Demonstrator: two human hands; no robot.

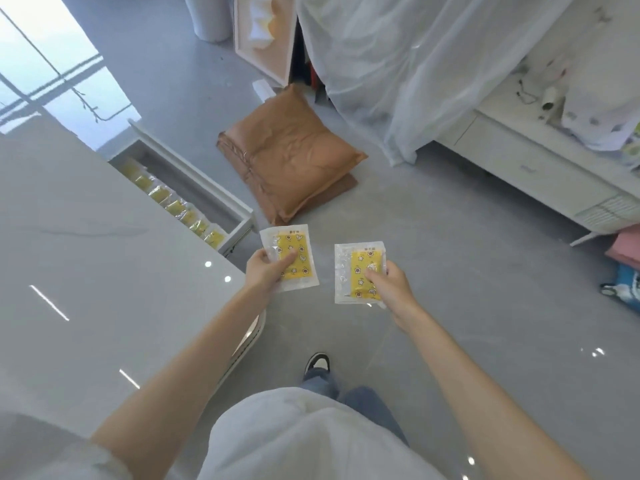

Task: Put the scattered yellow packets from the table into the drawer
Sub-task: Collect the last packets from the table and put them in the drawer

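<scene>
My left hand (265, 268) grips a yellow packet (298, 252) in clear wrap, held over the floor just past the table's corner. My right hand (389, 284) grips a second yellow packet (356, 271) a little to the right, also over the floor. The white drawer (221, 197) stands pulled open from the table's far side, up and left of my left hand. A row of several yellow packets (180, 207) lies inside it. The glossy white table (86, 254) fills the left side; no packets show on its visible top.
Two brown cushions (291, 157) lie stacked on the grey floor beyond the drawer. A white low cabinet (540, 171) with clutter runs along the right, under a sheer curtain (398, 64). Pink and blue items (627, 271) sit at the right edge. My shoe (317, 363) is on the floor below.
</scene>
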